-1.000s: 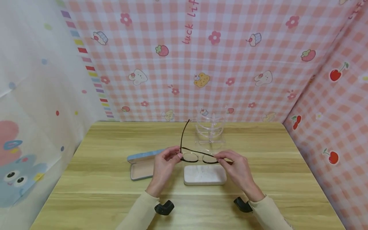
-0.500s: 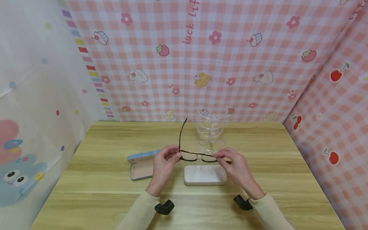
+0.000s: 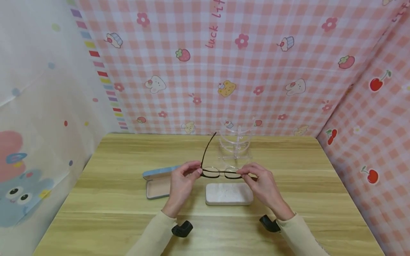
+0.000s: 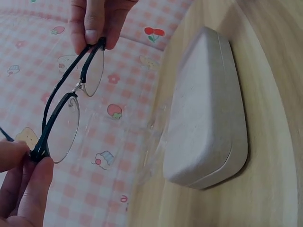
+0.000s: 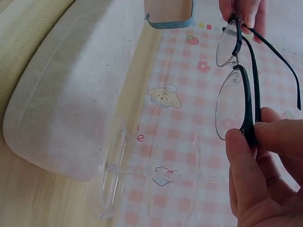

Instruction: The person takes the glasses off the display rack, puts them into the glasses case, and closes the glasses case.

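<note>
Both hands up: left hand (image 3: 182, 185) and right hand (image 3: 263, 186) fingers pinch glasses (image 3: 221, 173) at frame ends, level above closed white case (image 3: 229, 194); open blue case (image 3: 157, 183) at 9 o'clock.

A closed white case (image 3: 229, 194), an open blue case (image 3: 157, 183) and a clear stand (image 3: 235, 142) sit on the wooden table (image 3: 105, 199).

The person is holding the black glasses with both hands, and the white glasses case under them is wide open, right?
Not quite. The white glasses case is closed; the head view shows its lid down, and the left wrist view shows it shut too. The open one is the blue case further left. The rest holds: the left hand and right hand both pinch the black glasses.
</note>
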`<state>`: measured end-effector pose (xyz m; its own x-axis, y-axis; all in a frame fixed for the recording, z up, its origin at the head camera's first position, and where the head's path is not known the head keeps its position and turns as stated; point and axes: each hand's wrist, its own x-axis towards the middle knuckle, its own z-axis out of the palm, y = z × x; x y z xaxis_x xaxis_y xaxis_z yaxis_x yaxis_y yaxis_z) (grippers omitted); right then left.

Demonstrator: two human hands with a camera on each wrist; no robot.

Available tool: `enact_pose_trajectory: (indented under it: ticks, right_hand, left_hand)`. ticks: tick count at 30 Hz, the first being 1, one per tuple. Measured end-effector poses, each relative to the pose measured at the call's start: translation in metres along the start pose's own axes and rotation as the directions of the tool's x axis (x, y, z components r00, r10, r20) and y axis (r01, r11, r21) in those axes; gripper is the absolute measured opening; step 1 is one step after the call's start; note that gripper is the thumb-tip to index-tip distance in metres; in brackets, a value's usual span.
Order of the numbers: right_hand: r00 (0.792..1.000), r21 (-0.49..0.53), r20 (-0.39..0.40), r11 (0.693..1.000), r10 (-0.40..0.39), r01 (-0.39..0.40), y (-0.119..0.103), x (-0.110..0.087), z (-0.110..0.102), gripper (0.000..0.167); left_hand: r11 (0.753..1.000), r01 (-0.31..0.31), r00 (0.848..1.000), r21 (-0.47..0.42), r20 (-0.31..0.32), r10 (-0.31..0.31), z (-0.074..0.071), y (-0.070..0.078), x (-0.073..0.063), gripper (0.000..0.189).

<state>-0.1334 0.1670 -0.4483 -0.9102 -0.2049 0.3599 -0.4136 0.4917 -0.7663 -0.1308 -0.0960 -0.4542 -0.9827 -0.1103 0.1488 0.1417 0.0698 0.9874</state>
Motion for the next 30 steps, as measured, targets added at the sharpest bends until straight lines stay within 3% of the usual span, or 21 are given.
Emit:
enact_pose_trajectory:
  ticks: [7,16,20,30]
  right_hand:
    - [1.0,-0.012,-0.014,1.0,0.004,-0.004,-0.003,0.002,0.001,0.024]
    - [1.0,0.015,-0.025,1.0,0.012,-0.011,-0.004,0.003,0.005,0.024]
    - [0.999,0.016,-0.03,1.0,0.012,-0.011,-0.005,0.004,0.006,0.024]
    - [0.999,0.035,-0.027,0.999,0.036,-0.035,-0.007,0.003,0.007,0.021]
  left_hand:
    - [0.978,-0.112,0.993,0.178,0.049,0.104,-0.006,0.003,0.0,0.017]
    - [0.94,-0.174,0.981,0.293,0.134,0.14,-0.011,0.004,0.002,0.019]
    - [0.925,-0.202,0.975,0.322,0.153,0.159,-0.013,0.002,0.003,0.018]
    - [0.919,-0.209,0.972,0.334,0.175,0.158,-0.016,0.006,0.002,0.016]
